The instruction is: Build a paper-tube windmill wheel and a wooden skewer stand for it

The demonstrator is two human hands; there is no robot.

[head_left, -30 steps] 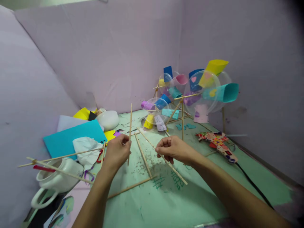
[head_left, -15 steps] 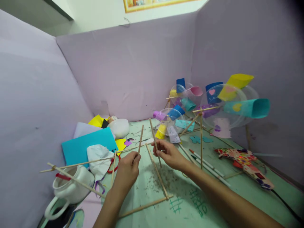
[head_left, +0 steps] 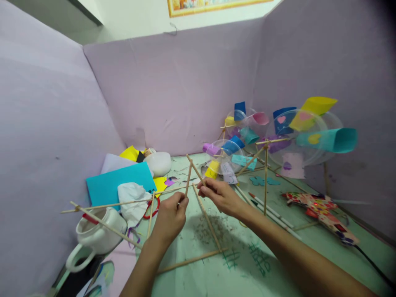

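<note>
My left hand [head_left: 170, 215] pinches a thin wooden stick [head_left: 188, 178] that stands nearly upright. My right hand [head_left: 218, 195] pinches a second wooden stick [head_left: 194, 167] that leans left, and the two sticks cross near their upper ends like an inverted V. Both hands are held over the green tabletop [head_left: 235, 268]. More sticks lie below them: one long stick [head_left: 207, 218] runs toward me, and another stick [head_left: 190, 260] lies across its near end.
Paper-and-stick pinwheels [head_left: 306, 128] stand at the back right against purple walls. A patterned star-shaped piece [head_left: 321, 214] with a black cable lies right. Teal paper [head_left: 117, 185], crumpled tissue [head_left: 133, 196], red scissors and a white mug [head_left: 99, 235] holding sticks sit left. Pencils [head_left: 272, 212] lie by my right forearm.
My right hand lifted its stick off the table and tilted it up against the left hand's stick, so their tops now cross. The view also tilted up and shifted.
</note>
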